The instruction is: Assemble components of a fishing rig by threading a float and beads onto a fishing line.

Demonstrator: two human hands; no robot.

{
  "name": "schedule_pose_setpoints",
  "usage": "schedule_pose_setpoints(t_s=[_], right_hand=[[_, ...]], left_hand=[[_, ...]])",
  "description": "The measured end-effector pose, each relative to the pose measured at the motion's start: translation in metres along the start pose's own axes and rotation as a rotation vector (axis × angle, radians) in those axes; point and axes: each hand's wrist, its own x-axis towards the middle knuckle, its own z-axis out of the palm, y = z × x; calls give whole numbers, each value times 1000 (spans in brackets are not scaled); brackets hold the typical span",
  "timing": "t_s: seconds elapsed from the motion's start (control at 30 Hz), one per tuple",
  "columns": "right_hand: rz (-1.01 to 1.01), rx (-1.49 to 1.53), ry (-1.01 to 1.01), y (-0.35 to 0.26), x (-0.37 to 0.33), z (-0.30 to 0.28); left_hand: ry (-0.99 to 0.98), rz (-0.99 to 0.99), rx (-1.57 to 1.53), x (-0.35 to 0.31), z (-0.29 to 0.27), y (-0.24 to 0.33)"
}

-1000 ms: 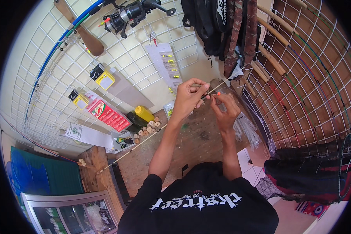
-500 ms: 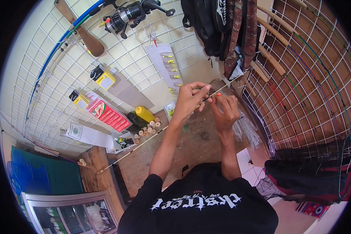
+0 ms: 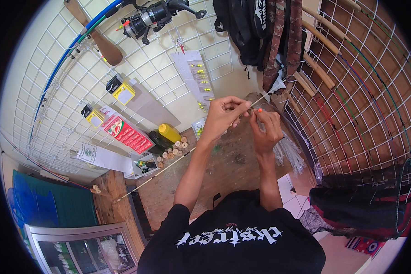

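A thin pale rod (image 3: 162, 171) runs slantwise from the lower left up past my hands to the right. My left hand (image 3: 225, 115) is closed around it, thumb and fingers pressed together. Just to the right, my right hand (image 3: 267, 129) is held in a pinch. At its fingertips sits a small bright orange bead-like piece (image 3: 260, 110), perhaps on a line too fine to follow. The two hands are close together, above the far part of the wooden table (image 3: 233, 169).
Cork pieces (image 3: 176, 150), a yellow bottle (image 3: 170, 133) and a white box (image 3: 141, 166) stand on the table's left. Clear plastic bags (image 3: 290, 153) lie at right. A fishing reel (image 3: 150, 20) and wooden-handled rods (image 3: 322, 73) hang on wire grids.
My right hand has shifted slightly right and down, with the orange piece moving a little the same way. My left hand stays nearly in place on the rod.
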Motion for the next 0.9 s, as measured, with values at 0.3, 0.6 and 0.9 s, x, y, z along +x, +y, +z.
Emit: schedule_pose_setpoints(t_s=[0.3,0.6,0.9], right_hand=[[527,529,-127,2,-1,-2],[744,783,-149,0,-3,1],[852,937,-227,1,-1,0]], left_hand=[[16,124,250,-1,-11,1],[24,148,211,-4,-8,7],[11,141,189,-5,-7,10]])
